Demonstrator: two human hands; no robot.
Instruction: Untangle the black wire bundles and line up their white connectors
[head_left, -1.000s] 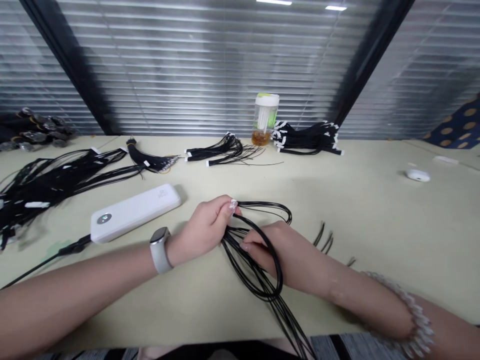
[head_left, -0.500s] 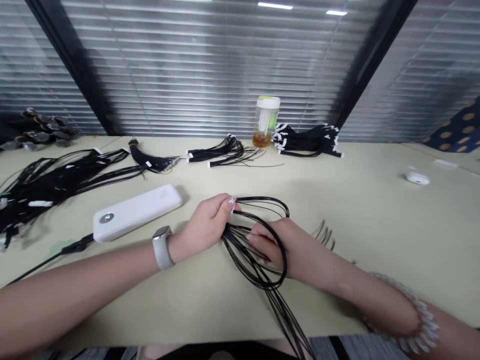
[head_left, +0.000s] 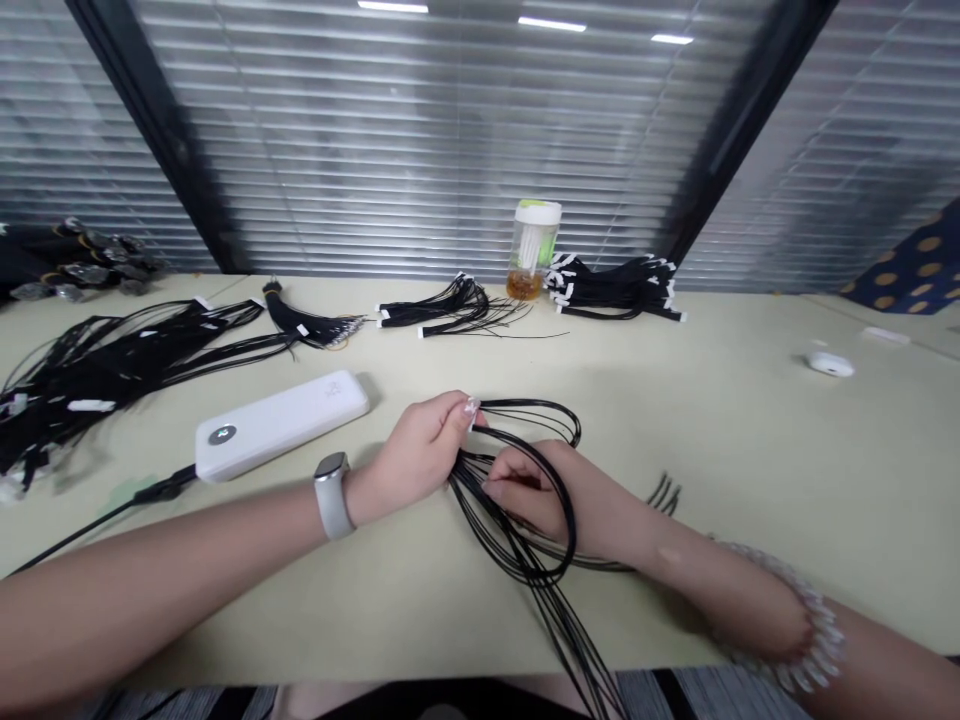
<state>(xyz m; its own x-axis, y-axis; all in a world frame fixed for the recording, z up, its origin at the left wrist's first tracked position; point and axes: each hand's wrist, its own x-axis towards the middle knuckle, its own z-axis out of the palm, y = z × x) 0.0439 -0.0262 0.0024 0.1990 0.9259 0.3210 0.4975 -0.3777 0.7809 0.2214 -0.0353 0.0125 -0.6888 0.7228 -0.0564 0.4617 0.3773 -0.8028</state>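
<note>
A bundle of thin black wires [head_left: 525, 545] loops over the pale table [head_left: 750, 450] in front of me and trails off the near edge. My left hand [head_left: 420, 450], with a grey watch on the wrist, is closed in a pinch on the wires' white-tagged end. My right hand [head_left: 544, 490] lies inside the loop, its fingers curled round several strands where they gather. A beaded bracelet sits on my right forearm.
A white power bank [head_left: 281, 422] with a black cable lies left of my hands. Piles of black wires [head_left: 112, 360] spread at the left, more bundles [head_left: 615, 285] lie at the back beside a clear jar [head_left: 531, 250]. A small white object [head_left: 825, 363] rests far right.
The wire loop has been drawn wider round my right hand, and a strand now runs along under my right forearm. Both hands stay in place on the bundle.
</note>
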